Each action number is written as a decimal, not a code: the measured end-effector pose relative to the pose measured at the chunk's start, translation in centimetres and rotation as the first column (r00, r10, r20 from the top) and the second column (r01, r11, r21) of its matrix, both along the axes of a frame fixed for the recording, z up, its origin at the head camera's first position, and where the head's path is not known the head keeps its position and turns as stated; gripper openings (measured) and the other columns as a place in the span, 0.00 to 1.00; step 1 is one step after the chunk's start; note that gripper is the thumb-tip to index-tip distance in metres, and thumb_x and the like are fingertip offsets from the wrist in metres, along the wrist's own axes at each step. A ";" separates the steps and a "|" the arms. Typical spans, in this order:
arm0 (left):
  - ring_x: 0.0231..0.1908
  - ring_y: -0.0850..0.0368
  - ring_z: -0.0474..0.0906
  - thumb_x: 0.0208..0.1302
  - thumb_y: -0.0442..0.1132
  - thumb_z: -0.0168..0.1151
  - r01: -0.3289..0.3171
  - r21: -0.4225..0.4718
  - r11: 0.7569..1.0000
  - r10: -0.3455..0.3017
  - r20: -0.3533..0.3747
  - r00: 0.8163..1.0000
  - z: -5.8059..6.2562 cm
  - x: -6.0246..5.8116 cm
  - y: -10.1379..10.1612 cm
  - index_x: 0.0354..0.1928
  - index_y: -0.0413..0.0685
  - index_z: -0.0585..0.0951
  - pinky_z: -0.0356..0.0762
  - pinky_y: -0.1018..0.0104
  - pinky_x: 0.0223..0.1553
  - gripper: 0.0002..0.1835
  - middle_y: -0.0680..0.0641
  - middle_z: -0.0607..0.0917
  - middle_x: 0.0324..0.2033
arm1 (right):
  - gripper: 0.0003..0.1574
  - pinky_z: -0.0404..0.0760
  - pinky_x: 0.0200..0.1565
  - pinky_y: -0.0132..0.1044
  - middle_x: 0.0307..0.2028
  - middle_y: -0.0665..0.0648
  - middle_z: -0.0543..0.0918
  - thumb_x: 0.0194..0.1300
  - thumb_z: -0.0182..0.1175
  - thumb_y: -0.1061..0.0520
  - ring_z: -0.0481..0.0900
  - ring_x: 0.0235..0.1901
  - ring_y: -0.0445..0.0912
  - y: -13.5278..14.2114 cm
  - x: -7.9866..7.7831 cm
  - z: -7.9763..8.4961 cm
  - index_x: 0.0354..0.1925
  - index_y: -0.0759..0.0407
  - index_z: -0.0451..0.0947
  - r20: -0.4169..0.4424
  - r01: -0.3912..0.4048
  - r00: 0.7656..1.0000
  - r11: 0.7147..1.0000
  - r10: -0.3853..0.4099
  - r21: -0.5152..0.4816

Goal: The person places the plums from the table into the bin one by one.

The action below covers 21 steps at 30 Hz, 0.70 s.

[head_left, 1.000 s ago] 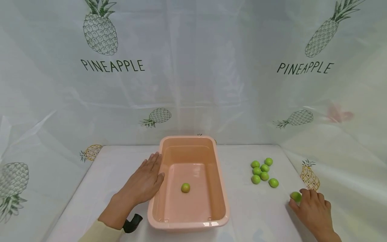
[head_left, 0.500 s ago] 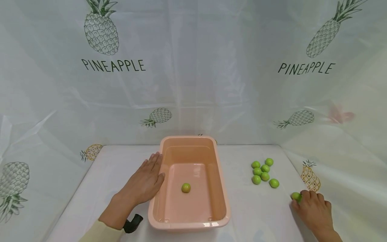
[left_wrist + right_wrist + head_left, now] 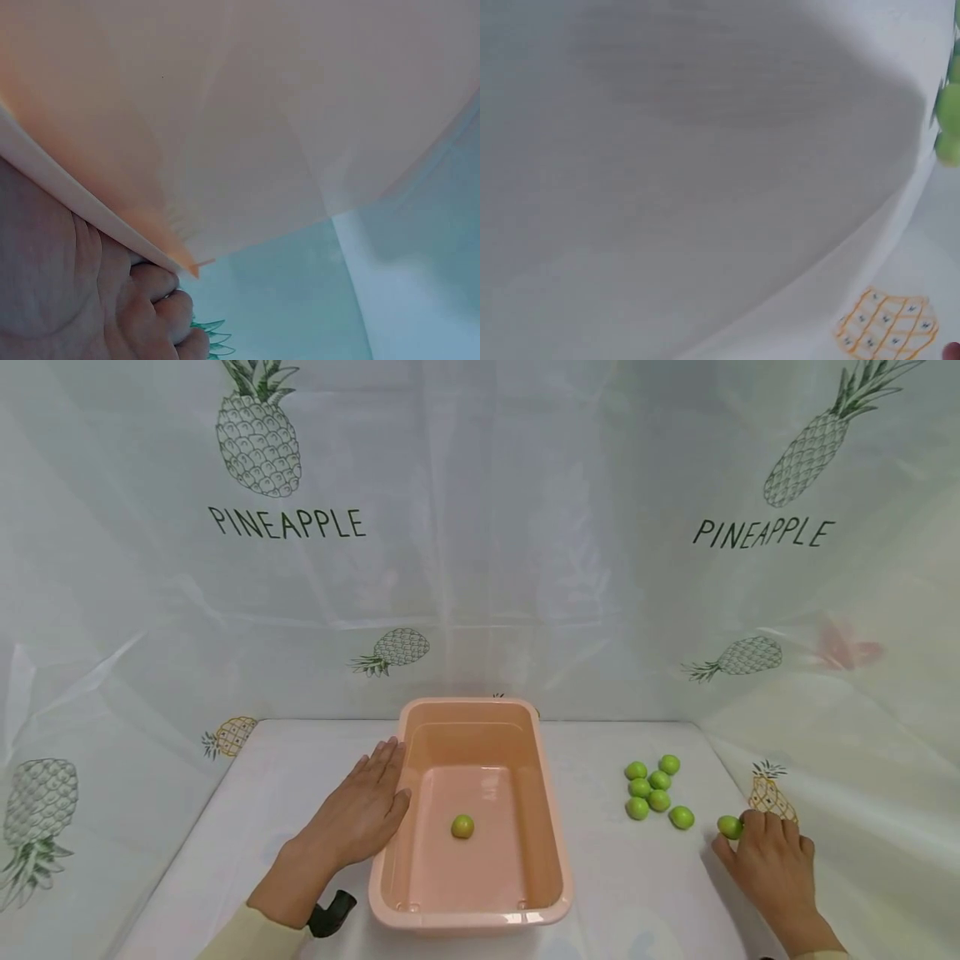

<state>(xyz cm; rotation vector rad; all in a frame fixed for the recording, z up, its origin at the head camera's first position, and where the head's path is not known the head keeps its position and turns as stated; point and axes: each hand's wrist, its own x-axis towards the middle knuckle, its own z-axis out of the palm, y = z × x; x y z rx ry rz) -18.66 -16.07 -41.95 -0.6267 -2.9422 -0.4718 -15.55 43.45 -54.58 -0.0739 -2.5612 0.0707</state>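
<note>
My left hand (image 3: 351, 814) lies along the left rim of a peach-coloured plastic basin (image 3: 471, 920), its fingers straight and together. In the left wrist view the palm (image 3: 52, 277) is against the outside of the basin wall (image 3: 247, 112). One small green lime (image 3: 462, 827) sits on the basin floor. At the right edge of the table, my right hand (image 3: 774, 867) pinches another lime (image 3: 730, 827) between thumb and forefinger. In the right wrist view only a fingertip (image 3: 952, 352) shows at the lower corner; the pinched lime is out of that view.
Several loose limes (image 3: 659, 800) lie in a cluster between the basin and my right hand. White cloth covers the table (image 3: 622, 877). A pineapple-print curtain (image 3: 525, 568) hangs behind and at both sides, close by my right hand.
My right hand has moved slightly away from me, and the lime at its fingertips has moved with it. My left hand, the basin and the other limes have stayed put.
</note>
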 end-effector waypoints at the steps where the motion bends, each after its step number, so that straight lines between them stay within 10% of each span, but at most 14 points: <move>1: 0.81 0.35 0.53 0.82 0.45 0.48 0.000 -0.002 1.000 0.000 -0.001 1.000 0.0 0.0 0.0 0.80 0.29 0.56 0.56 0.38 0.80 0.36 0.32 0.57 0.81 | 0.27 0.63 0.29 0.58 0.28 0.66 0.72 0.52 0.68 0.49 0.69 0.31 0.65 -0.2 -0.3 0.1 0.39 0.70 0.71 -0.036 -0.018 0.999 1.000 0.018 0.006; 21: 0.81 0.35 0.54 0.82 0.45 0.48 0.004 -0.019 1.000 -0.004 -0.010 1.000 0.0 0.0 0.0 0.80 0.28 0.57 0.57 0.39 0.80 0.36 0.32 0.58 0.81 | 0.35 0.61 0.31 0.55 0.29 0.65 0.70 0.62 0.48 0.36 0.67 0.31 0.65 -5.2 -5.2 1.2 0.39 0.70 0.70 -0.247 -0.210 0.941 0.972 0.231 0.105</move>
